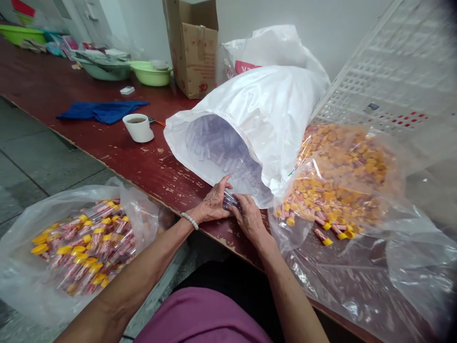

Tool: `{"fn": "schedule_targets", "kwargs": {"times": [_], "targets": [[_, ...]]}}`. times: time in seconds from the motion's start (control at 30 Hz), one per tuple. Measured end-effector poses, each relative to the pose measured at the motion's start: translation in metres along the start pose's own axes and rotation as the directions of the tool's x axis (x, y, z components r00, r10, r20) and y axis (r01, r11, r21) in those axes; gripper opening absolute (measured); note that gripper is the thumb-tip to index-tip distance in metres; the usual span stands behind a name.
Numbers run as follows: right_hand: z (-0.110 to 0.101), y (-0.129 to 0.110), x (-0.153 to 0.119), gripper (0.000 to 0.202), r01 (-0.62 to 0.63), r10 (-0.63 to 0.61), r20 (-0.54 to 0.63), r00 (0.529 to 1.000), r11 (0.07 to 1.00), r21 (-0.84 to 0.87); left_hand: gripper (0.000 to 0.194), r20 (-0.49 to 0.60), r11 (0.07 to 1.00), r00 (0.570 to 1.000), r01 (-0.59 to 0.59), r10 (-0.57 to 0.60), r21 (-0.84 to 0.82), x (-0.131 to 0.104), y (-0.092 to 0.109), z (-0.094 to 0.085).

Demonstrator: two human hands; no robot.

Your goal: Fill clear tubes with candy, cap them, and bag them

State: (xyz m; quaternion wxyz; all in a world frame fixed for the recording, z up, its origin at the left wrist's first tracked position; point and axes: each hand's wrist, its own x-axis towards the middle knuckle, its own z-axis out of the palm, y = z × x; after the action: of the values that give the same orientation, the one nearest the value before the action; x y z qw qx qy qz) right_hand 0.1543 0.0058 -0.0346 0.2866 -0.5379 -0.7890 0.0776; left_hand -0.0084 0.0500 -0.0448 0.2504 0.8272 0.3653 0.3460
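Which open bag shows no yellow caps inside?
The front white sack: only clear tubes show inside, while the left clear bag and right clear bag hold yellow caps.

The single head-mounted camera is positioned above the wearer's torso (203,317), facing forward and steeply down. The forearms enter from the lower edge and converge on the left hand (215,204) and right hand (251,221), near the lens and just below the center of view. The table (153,164) crosses diagonally from far upper left to near lower right. Coverage extends to the wall (321,28) behind the table and the floor (17,157) at left.
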Motion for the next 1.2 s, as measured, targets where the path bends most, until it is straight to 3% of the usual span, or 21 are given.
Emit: {"fn": "schedule_targets", "kwargs": {"times": [0.13, 0.27, 0.37, 0.43, 0.5, 0.63, 0.73, 0.8, 0.9, 1.03, 1.13, 1.2], "targets": [[0.005, -0.01, -0.001, 0.037, -0.018, 0.019, 0.018, 1.0, 0.997, -0.082, 0.098, 0.07, 0.999, 0.997, 0.025, -0.023, -0.029, -0.007, -0.002, -0.002], [0.008, -0.021, 0.001, 0.045, -0.005, 0.025, 0.067, 0.997, 0.958, -0.286, 0.085, 0.091, 1.0, 0.996, -0.02, 0.021, -0.017, -0.009, -0.004, -0.005], [0.011, -0.024, -0.001, 0.047, -0.1, 0.122, 0.03, 0.992, 0.912, -0.397, 0.066, 0.093, 0.999, 0.995, -0.034, 0.037, -0.031, -0.01, -0.007, -0.008], [0.012, -0.024, -0.003, 0.048, -0.166, 0.181, -0.007, 0.983, 0.883, -0.438, 0.061, 0.072, 0.996, 0.997, 0.019, -0.012, -0.091, -0.013, -0.006, -0.011], [0.013, -0.025, -0.004, 0.049, -0.198, 0.214, -0.02, 0.977, 0.863, -0.465, 0.061, 0.018, 0.967, 0.991, 0.136, -0.136, -0.217, -0.015, -0.001, -0.013], [0.011, -0.027, -0.005, 0.047, -0.221, 0.255, 0.007, 0.967, 0.852, -0.475, 0.056, -0.065, 0.778, 0.887, 0.363, -0.457, -0.513, -0.019, 0.019, -0.018], [0.009, -0.027, -0.006, 0.041, -0.245, 0.267, -0.01, 0.964, 0.867, -0.434, 0.053, 0.02, 0.552, 0.779, 0.461, -0.626, -0.695, -0.02, 0.036, -0.018], [0.008, -0.027, -0.007, 0.038, -0.252, 0.26, -0.037, 0.965, 0.875, -0.414, 0.049, 0.11, 0.377, 0.735, 0.464, -0.669, -0.802, -0.02, 0.045, -0.015], [0.01, -0.026, -0.009, 0.035, -0.216, 0.209, -0.062, 0.976, 0.882, -0.418, 0.038, 0.192, 0.2, 0.73, 0.414, -0.656, -0.888, -0.018, 0.052, -0.008], [0.014, -0.021, -0.013, 0.037, -0.131, 0.106, -0.088, 0.99, 0.916, -0.378, 0.038, 0.205, 0.203, 0.713, 0.442, -0.67, -0.874, -0.008, 0.055, -0.003], [0.016, -0.014, -0.018, 0.046, -0.129, 0.1, -0.122, 0.987, 0.955, -0.265, 0.047, 0.17, 0.23, 0.68, 0.457, -0.714, -0.859, -0.002, 0.056, -0.004], [0.014, -0.011, -0.022, 0.052, -0.139, 0.119, -0.124, 0.985, 0.976, -0.168, 0.05, 0.106, 0.228, 0.653, 0.406, -0.75, -0.885, -0.001, 0.056, -0.006]]}}
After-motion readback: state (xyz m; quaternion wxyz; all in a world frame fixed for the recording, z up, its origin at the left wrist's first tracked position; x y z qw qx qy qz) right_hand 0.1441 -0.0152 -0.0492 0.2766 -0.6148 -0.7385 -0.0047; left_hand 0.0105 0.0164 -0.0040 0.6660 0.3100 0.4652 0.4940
